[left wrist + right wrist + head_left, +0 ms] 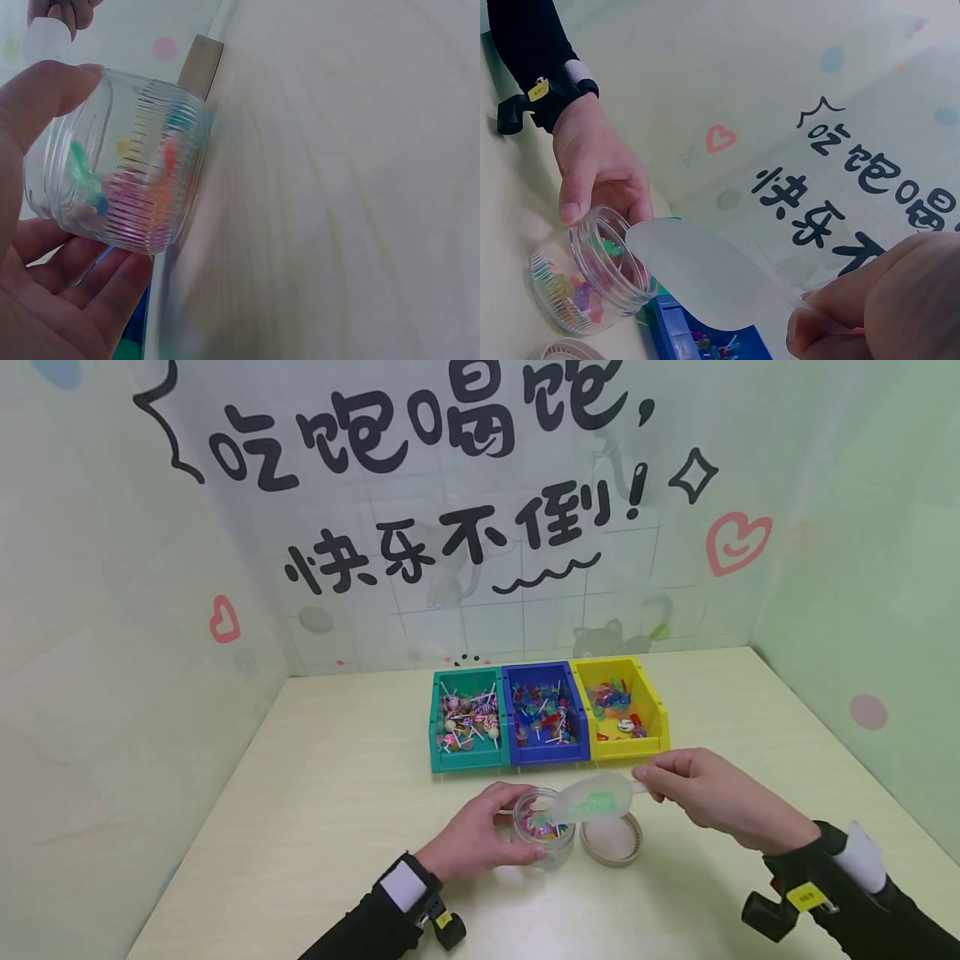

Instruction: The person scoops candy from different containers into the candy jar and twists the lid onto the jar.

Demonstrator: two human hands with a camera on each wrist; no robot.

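Observation:
My left hand grips a clear ribbed jar from the side, thumb and fingers around it. Small colourful pieces lie inside the jar. With its thumb and fingers, my right hand pinches the handle of a translucent white scoop. The scoop's tip is over the jar's open mouth, and something green shows at the scoop's bowl in the head view. A green piece appears just inside the mouth in the right wrist view. Whether the jar's base sits flat on the table is unclear.
Behind the jar stand three joined bins: green with small lollipops, blue with mixed pieces, yellow with small colourful pieces. A round beige lid lies on the table right of the jar. Walls enclose the back and sides.

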